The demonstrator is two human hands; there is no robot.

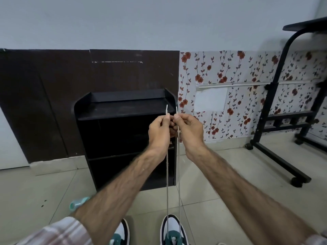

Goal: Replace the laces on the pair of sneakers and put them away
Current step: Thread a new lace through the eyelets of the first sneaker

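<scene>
Rising taut from the right sneaker [172, 230] on the tiled floor [212, 200], two strands of a pale lace [167, 183] ended in raised hands. The left hand [159, 131] pinched one tip and the right hand [189, 129] the other, each grip closed on the lace. The left sneaker [122, 232] sat beside it. Behind stood a black shelf unit [123, 138] and a wheeled table [283, 103].

2 bare forearms, a pale pink-and-grey plaid sleeve [58, 232] pushed up on the left.
</scene>
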